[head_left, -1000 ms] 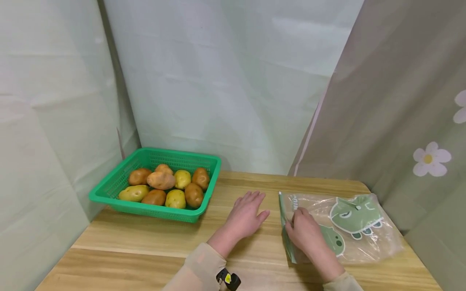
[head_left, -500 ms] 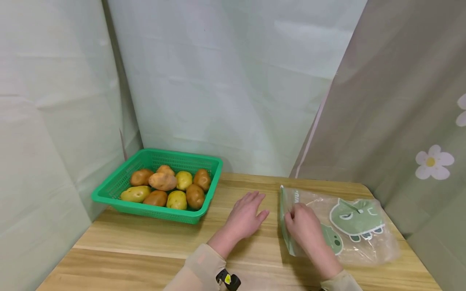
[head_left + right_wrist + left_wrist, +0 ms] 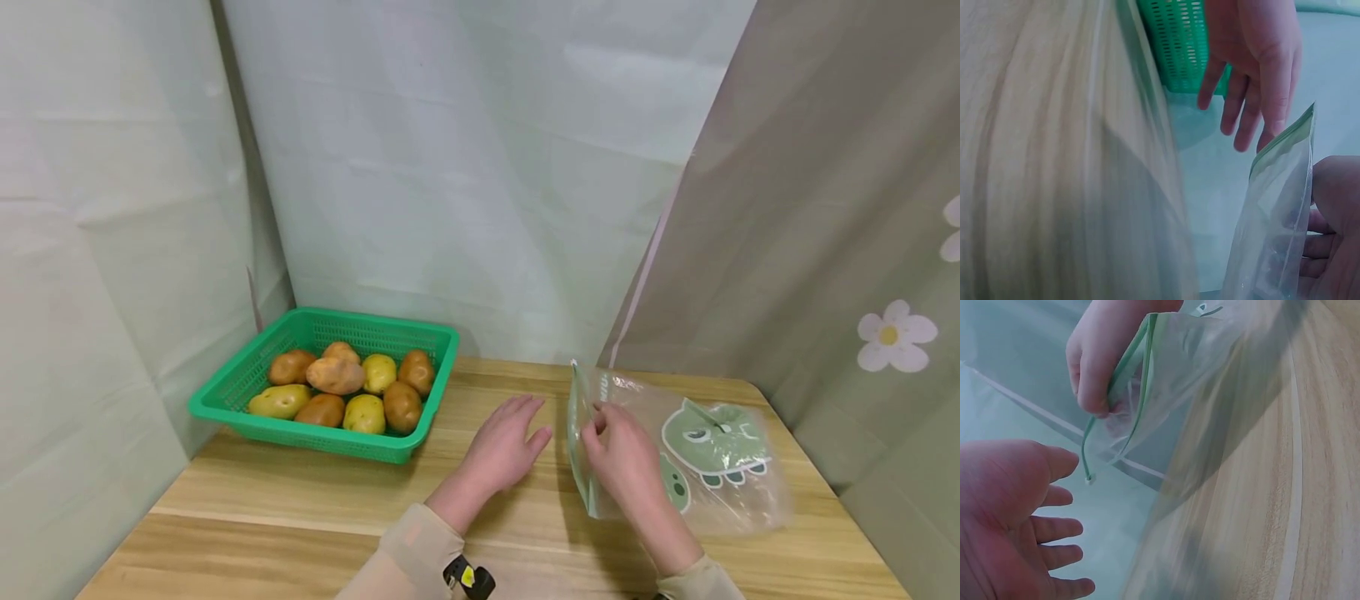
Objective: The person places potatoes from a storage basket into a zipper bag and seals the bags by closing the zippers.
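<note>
A clear plastic zip bag (image 3: pixel 738 508) with green dinosaur prints lies at the right of the table, its mouth end lifted and facing left. My right hand (image 3: pixel 628 458) pinches the bag's upper layer near the green zip edge. In the left wrist view the two green zip strips (image 3: pixel 1147 369) stand apart, with a gap between the layers. My left hand (image 3: pixel 501 446) is held to the left of the mouth, fingers extended and holding nothing. Seen from the right wrist, the fingers of the left hand (image 3: pixel 1254 75) hang close by the zip edge.
A green plastic basket (image 3: pixel 300 435) at the back left holds several brown and yellow potatoes (image 3: pixel 336 375). The wooden table (image 3: pixel 300 500) reaches pale curtains (image 3: pixel 480 183) behind it and a flowered grey-brown curtain (image 3: pixel 787 208) at the right.
The right hand has raised the bag's mouth edge and drawn the bag slightly left and away from me. The mouth looks wider. My left hand has hardly moved.
</note>
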Demonstrator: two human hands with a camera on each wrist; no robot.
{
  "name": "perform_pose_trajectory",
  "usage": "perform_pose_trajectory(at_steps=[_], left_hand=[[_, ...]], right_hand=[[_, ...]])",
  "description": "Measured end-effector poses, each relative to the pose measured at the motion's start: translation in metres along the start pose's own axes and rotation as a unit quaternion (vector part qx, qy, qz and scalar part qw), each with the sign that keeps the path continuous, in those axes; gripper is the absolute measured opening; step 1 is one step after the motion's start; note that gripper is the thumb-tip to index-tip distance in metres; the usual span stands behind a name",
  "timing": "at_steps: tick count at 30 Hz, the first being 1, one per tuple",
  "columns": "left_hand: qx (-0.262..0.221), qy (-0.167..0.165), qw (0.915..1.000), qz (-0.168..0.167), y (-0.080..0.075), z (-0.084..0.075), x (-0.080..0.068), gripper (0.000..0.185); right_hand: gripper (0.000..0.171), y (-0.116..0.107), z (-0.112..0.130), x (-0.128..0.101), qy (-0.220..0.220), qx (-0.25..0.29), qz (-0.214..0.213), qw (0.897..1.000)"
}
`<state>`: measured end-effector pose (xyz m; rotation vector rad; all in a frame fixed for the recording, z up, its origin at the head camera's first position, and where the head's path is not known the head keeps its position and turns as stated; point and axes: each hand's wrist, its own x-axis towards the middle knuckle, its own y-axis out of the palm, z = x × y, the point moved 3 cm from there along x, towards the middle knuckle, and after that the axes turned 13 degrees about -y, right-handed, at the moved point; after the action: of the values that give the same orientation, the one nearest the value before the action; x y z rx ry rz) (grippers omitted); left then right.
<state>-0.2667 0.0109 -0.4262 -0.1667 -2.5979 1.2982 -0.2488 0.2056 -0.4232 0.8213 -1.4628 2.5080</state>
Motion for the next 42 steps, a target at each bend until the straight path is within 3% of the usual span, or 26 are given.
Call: perform_pose_trajectory(at_steps=[15,25,42], left_hand=[[-0.086,-0.025,0.996,-0.002,0.004,0.001,0.004,0.05],[-0.197,-0.063,0.9778,0.034,0.008,0.001,0.002,0.054],[-0.243,-0.051,0.9677,0.043,0.002,-0.002,0.004,0.046]], right_hand=[[0.014,-0.011,0.015,0.003,-0.012,0.009,-0.028,0.999],[0.015,-0.014,0.024,0.005,-0.006,-0.004,-0.036,0.999],[0.014,-0.023,0.038,0.014,-0.003,-0.009,-0.055,0.998]])
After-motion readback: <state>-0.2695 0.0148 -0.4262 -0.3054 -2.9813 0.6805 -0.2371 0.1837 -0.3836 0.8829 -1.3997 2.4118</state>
